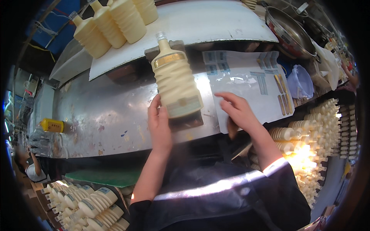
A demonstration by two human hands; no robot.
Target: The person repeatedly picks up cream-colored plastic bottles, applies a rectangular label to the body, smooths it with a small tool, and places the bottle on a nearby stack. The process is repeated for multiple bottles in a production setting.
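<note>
A cream bottle [175, 84] with wavy ribs, a gold band below its shoulder and a pale greenish label near its base lies on a dark block on the metal bench. My left hand [158, 119] grips its lower left side, fingers along the edge and thumb on the front. To the bottle's right, my right hand [238, 109] hovers over the near left part of a white sheet [241, 90], fingers apart and seemingly holding nothing. Bluish label pieces [216, 62] and gold strips [283, 94] lie on that sheet.
Several cream bottles [121, 21] stand on a white raised shelf [208, 21] at the back. A large pan [293, 30] and a pale purple bucket [301, 82] sit at the right. A yellow container [52, 125] is at far left. Stacked bottles [90, 206] flank me on both sides.
</note>
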